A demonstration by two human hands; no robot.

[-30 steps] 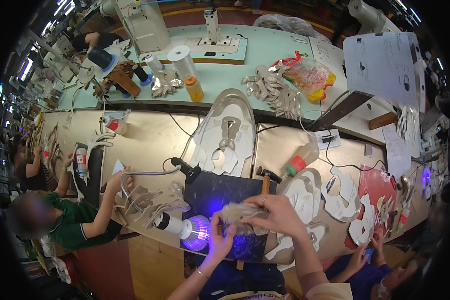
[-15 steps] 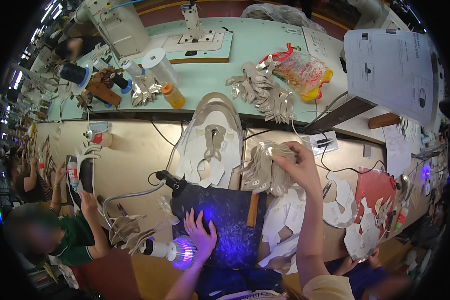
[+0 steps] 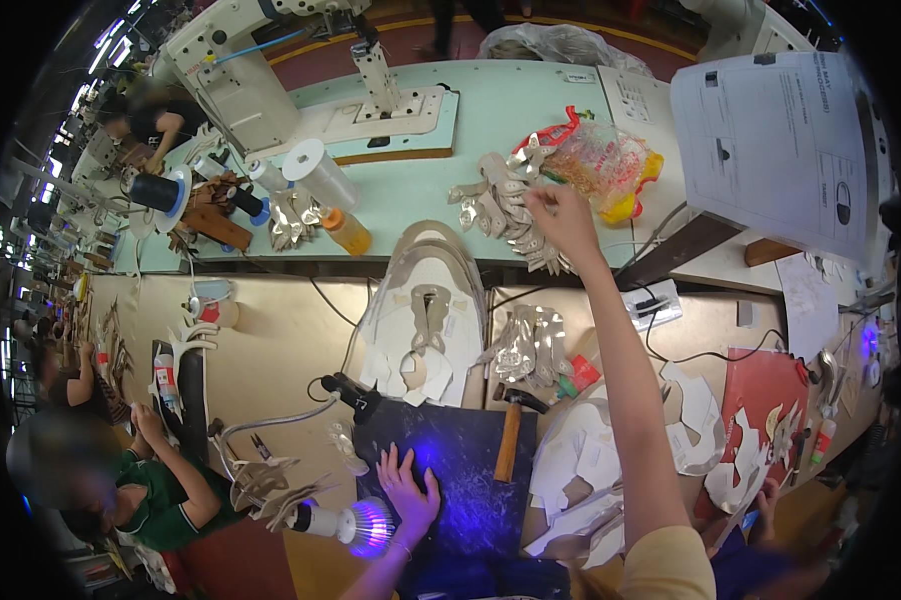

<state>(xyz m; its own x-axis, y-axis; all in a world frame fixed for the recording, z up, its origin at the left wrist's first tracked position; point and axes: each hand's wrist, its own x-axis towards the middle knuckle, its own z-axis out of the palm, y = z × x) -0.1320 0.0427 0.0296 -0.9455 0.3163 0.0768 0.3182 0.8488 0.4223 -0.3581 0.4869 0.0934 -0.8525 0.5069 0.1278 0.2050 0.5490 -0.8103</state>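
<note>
My left hand [image 3: 408,492] lies with fingers spread on a dark work mat [image 3: 471,450], lit violet by a lamp [image 3: 369,527] beside it. My right hand [image 3: 563,222] reaches far forward over a pile of beige and silvery shoe pieces [image 3: 506,205] on the green sewing table. Its fingers are curled together at the pile's right side; what they hold, if anything, is hidden. A bundle of similar shoe pieces [image 3: 531,345] rests on the bench behind the mat. A hammer [image 3: 508,440] with a wooden handle lies on the mat's right part.
White shoe-upper panels [image 3: 581,460] lie right of the mat, near a small red-and-green bottle [image 3: 579,376]. A layered shoe upper [image 3: 426,320] stands ahead. A sewing machine [image 3: 379,85], thread cones [image 3: 316,170] and an orange bottle [image 3: 346,232] occupy the green table. Co-workers sit on both sides.
My right hand has let go of the bundle of shoe pieces, which now lies on the bench, and has moved forward to the pile. My left hand stays on the mat.
</note>
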